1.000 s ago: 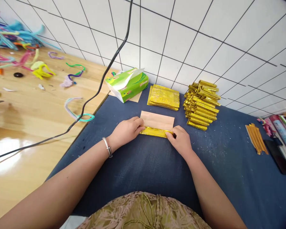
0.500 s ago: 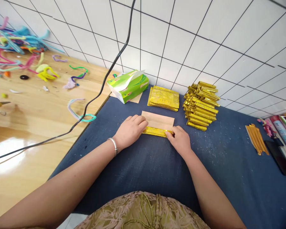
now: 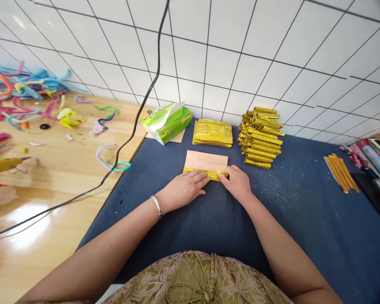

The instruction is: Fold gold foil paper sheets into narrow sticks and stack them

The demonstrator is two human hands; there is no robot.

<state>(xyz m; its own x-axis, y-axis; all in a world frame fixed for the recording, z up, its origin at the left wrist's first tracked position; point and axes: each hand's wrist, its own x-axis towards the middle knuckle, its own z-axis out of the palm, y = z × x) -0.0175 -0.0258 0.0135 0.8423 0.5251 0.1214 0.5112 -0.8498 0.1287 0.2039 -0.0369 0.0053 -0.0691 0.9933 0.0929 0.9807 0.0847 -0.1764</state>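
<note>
A sheet of paper [image 3: 206, 159], pale tan on its upper face, lies on the dark blue cloth with its near edge folded over into a gold foil strip. My left hand [image 3: 185, 189], with a silver bangle at the wrist, rests flat across that strip, fingers stretched out and together. The strip's right end is pinched between thumb and fingers of my right hand [image 3: 236, 180]. Behind the sheet is a flat stack of gold foil papers [image 3: 213, 132]. Farther right, many folded gold strips [image 3: 262, 137] are piled up.
A green tissue pack [image 3: 169, 122] stands at the back left. A black cable [image 3: 135, 122] crosses in front of the wooden table [image 3: 82, 156], which holds colourful pipe cleaners [image 3: 28, 88] and a yellow glue gun [image 3: 4, 165]. At right are brown strips [image 3: 341, 173], a dark phone [image 3: 372, 194] and books [image 3: 378, 160].
My left hand has slid right and nearer, from the strip's left end to lie flat across its middle. My right hand keeps its pinch. The camera view has shifted slightly.
</note>
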